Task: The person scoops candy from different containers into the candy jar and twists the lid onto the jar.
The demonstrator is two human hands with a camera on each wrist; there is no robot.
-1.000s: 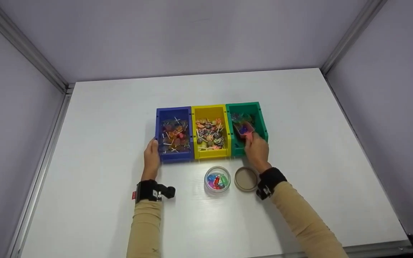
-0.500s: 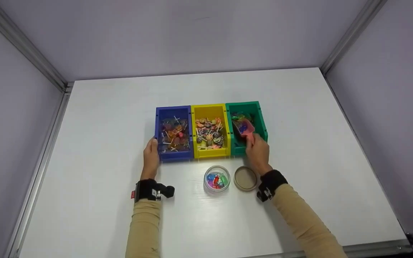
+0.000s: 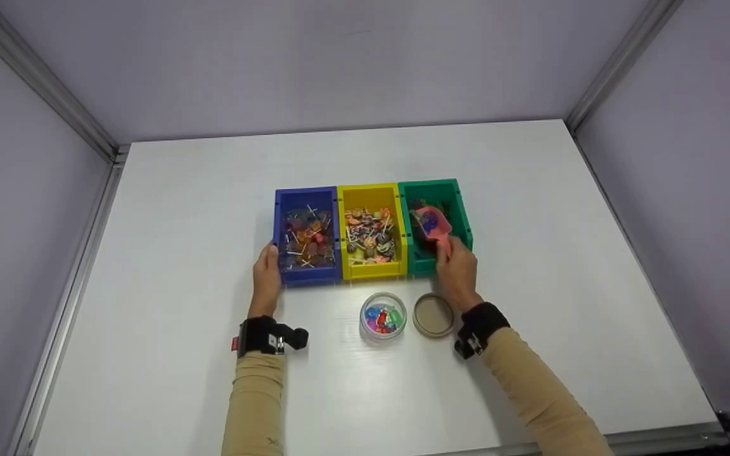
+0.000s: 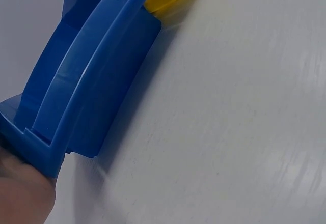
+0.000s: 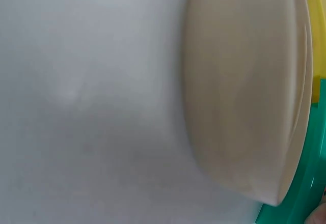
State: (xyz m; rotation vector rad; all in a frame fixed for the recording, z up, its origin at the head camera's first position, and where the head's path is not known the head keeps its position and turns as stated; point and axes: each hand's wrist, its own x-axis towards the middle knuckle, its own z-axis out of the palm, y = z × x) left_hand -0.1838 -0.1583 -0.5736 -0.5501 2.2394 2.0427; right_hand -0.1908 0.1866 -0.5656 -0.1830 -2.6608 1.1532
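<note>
In the head view, my left hand (image 3: 267, 282) rests against the left side of the blue bin (image 3: 309, 275), its thumb straight along the wall. The left wrist view shows part of that hand at the bin's front corner. My right hand (image 3: 457, 272) grips the handle of a pink scoop (image 3: 442, 223) inside the green bin (image 3: 459, 196). Small blue-purple pieces (image 3: 428, 221) lie in the scoop's bowl. Between them stands the yellow bin (image 3: 374, 272) with small lollipops (image 3: 371, 237); similar lollipops (image 3: 311, 240) fill the blue bin.
In front of the bins stands a clear round jar (image 3: 384, 335) holding colourful pieces (image 3: 384, 318). Just right of it lies a round beige lid (image 3: 433, 315), close under my right wrist. The white table (image 3: 168, 253) is walled at the back and sides.
The scoop has risen slightly and levelled in the green bin, showing more of its bowl and the pieces in it. My left hand stays against the blue bin.
</note>
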